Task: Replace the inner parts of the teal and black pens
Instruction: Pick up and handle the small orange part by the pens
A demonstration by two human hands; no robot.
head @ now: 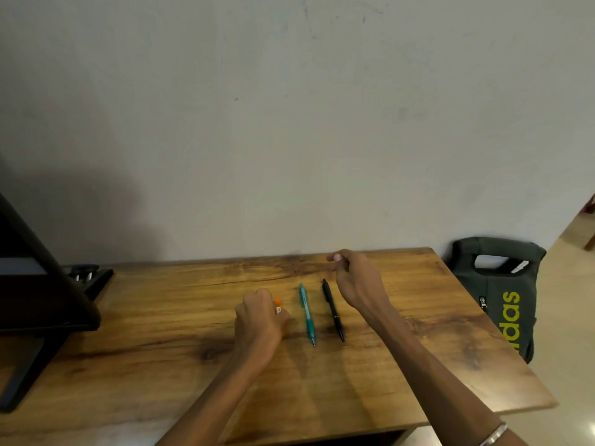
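teal pen [306,313] and black pen [333,310] are lying side by side on my wooden desk [161,317], not touching, tips pointing back at me. my left hand [259,320] sits just left of the teal one, fingers curled around an orange-tipped thing [278,304]. my right hand [354,278] hovers beside the black pen's far end, fingers loosely curled, holding nothing.

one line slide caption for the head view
Left hand grips an orange pen beside teal pen and black pen on table.
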